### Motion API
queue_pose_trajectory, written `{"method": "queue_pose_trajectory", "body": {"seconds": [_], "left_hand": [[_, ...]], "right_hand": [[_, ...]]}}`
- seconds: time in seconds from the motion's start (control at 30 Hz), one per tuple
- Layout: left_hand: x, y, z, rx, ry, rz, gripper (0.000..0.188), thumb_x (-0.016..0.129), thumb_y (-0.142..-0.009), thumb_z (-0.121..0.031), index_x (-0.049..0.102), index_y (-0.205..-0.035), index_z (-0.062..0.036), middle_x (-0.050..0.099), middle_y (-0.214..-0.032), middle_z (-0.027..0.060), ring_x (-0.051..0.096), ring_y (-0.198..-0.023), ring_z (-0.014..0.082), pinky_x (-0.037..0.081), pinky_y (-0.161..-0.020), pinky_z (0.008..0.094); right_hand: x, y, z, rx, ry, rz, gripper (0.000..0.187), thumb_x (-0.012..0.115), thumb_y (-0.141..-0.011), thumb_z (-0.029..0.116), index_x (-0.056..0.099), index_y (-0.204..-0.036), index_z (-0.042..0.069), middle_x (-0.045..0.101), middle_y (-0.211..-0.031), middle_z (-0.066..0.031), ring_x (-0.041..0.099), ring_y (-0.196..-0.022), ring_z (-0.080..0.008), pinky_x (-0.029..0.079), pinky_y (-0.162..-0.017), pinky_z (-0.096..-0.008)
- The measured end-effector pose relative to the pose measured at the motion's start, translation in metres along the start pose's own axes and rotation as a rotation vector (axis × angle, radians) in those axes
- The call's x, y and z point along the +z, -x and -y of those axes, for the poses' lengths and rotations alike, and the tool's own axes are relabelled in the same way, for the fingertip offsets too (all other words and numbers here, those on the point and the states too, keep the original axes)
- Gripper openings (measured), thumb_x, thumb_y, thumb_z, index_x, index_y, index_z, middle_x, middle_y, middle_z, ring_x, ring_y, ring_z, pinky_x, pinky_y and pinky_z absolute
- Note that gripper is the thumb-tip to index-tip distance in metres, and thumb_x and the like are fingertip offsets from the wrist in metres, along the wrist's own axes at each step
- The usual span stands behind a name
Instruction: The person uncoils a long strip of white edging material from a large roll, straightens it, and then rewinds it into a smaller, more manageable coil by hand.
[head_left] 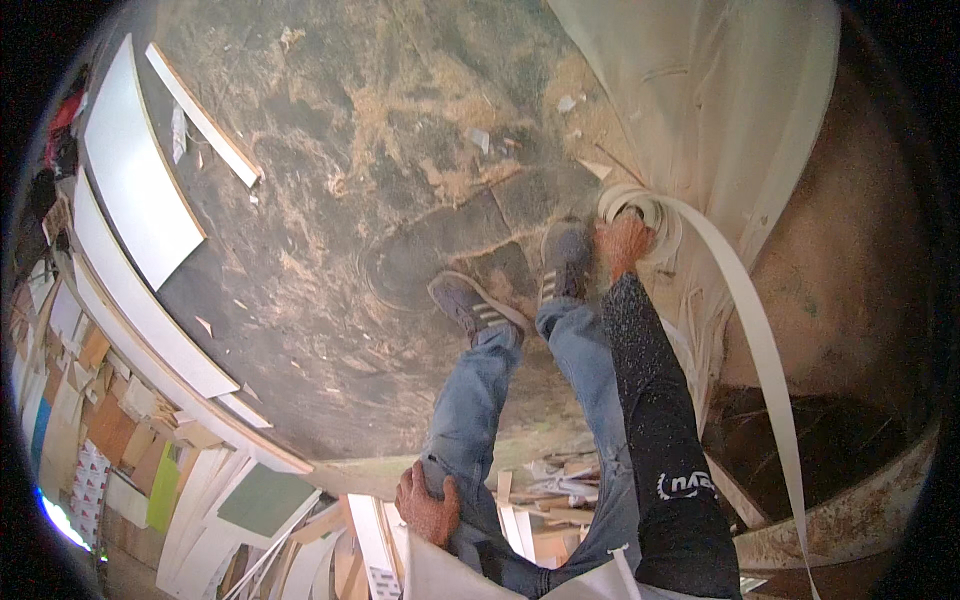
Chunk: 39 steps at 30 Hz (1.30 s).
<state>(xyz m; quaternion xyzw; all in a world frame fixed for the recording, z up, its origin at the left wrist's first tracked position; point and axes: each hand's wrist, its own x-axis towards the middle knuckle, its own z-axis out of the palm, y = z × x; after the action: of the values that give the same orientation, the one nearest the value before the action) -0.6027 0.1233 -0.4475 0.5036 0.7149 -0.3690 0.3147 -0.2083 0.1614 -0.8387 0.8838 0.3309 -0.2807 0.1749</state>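
My right hand (625, 243) reaches down beside my right shoe, its fingers hooked into the middle of a coil of white edge banding (668, 232). From the coil a long loose length of the banding (765, 345) arcs up and away to the right, then runs down past my black sleeve (655, 400). The fingertips are partly hidden inside the coil. My left hand (428, 505) lies on my bent left knee, fingers spread over the blue jeans (470, 415), holding nothing.
A pale sheet (700, 90) hangs at the right, next to the coil. Sawdust and scraps cover the dark floor (330, 200). White panels (140, 180) lie at the left, with stacked offcuts (110, 420) beyond. More offcuts (560, 490) lie behind my legs.
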Motion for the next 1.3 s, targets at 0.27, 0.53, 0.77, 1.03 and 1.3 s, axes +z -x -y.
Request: {"method": "queue_pose_trajectory", "body": {"seconds": [0.27, 0.53, 0.77, 1.03, 1.3], "left_hand": [[0.002, 0.006, 0.006, 0.065, 0.074, -0.039, 0.061, 0.069, -0.076, -0.033, 0.056, -0.129, -0.0046, 0.054, -0.126, 0.0227, 0.049, -0.120, 0.0395, 0.036, -0.104, 0.0523], [-0.109, 0.062, -0.072, 0.522, 0.882, -0.142, 0.034, 0.069, -0.086, -0.021, 0.065, -0.114, -0.0009, 0.066, -0.105, 0.0149, 0.062, -0.100, 0.0281, 0.046, -0.092, 0.0376], [-0.291, 0.165, -0.169, 0.778, 1.204, 0.510, 0.049, 0.063, -0.094, -0.043, 0.066, -0.113, 0.0023, 0.069, -0.101, 0.0072, 0.066, -0.094, 0.0190, 0.052, -0.080, 0.0313], [-0.349, 0.260, -0.120, 0.914, 1.084, 0.800, 0.054, 0.069, -0.090, -0.032, 0.055, -0.129, 0.0039, 0.066, -0.117, 0.0143, 0.068, -0.101, 0.0245, 0.055, -0.087, 0.0372], [-0.342, 0.285, -0.102, 1.133, 1.090, 0.982, 0.047, 0.061, -0.093, -0.019, 0.050, -0.131, 0.0058, 0.063, -0.122, 0.0163, 0.065, -0.108, 0.0264, 0.052, -0.096, 0.0392]], "right_hand": [[-0.073, 0.074, -0.006, 0.104, -0.668, -0.053, 0.054, 0.077, -0.074, 0.041, 0.069, -0.091, -0.009, 0.069, -0.093, -0.0285, 0.066, -0.087, -0.0442, 0.050, -0.077, -0.0502], [-0.305, 0.294, 0.003, -0.097, -1.181, 0.068, 0.047, 0.079, -0.076, 0.031, 0.067, -0.105, -0.004, 0.072, -0.096, -0.0196, 0.071, -0.090, -0.0309, 0.055, -0.079, -0.0407], [-0.465, 0.443, 0.000, -0.705, -1.135, -0.204, 0.060, 0.078, -0.075, 0.020, 0.055, -0.127, 0.002, 0.064, -0.117, -0.0198, 0.063, -0.108, -0.0343, 0.049, -0.093, -0.0406], [-0.518, 0.533, -0.021, -0.950, -0.721, -0.499, 0.064, 0.075, -0.070, 0.014, 0.053, -0.129, -0.001, 0.054, -0.132, -0.0186, 0.045, -0.129, -0.0356, 0.037, -0.107, -0.0465], [-0.538, 0.595, -0.033, -0.883, -0.518, -0.670, 0.070, 0.079, -0.061, 0.013, 0.056, -0.126, -0.004, 0.056, -0.128, -0.0181, 0.048, -0.126, -0.0352, 0.036, -0.109, -0.0467]]}}
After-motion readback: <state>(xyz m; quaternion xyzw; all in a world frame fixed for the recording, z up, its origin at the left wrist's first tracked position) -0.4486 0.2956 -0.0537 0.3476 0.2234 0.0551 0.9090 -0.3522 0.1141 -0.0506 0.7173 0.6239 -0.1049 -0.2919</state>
